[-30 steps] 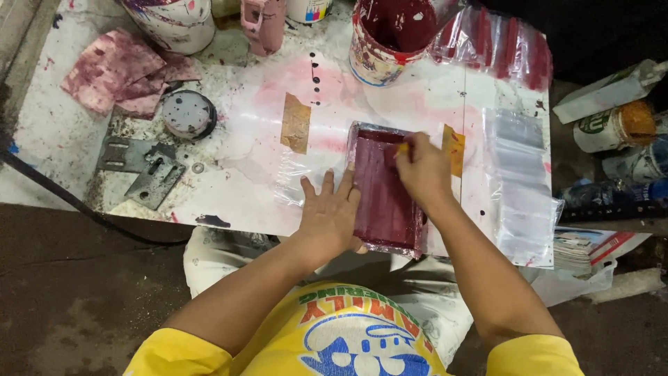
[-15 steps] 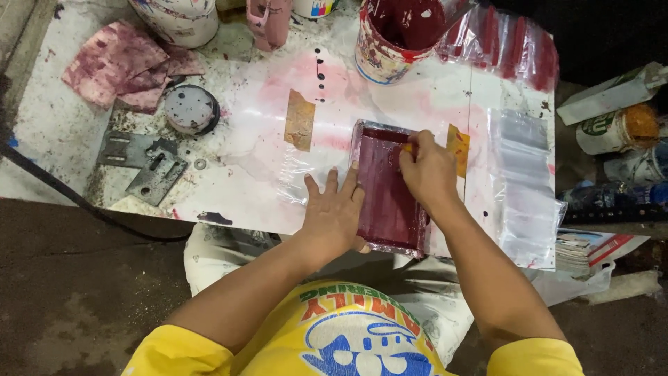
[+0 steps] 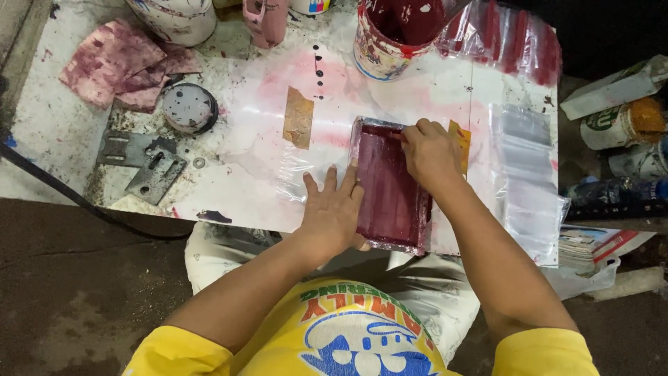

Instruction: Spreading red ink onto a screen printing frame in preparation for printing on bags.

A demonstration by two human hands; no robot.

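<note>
The printing frame lies flat at the worktop centre, screen coated dark red. Left hand, fingers spread, presses its 9 o'clock edge. Right hand is closed on something at the 1 o'clock corner; the item is hidden. Judged: stroke in progress, frame not yet lifted.

My left hand lies flat, palm down, fingers spread and pointing away from me, forearm reaching forward from the lower left. My right hand is curled in a closed grip, knuckles up, its forearm angling in from the lower right.
</note>
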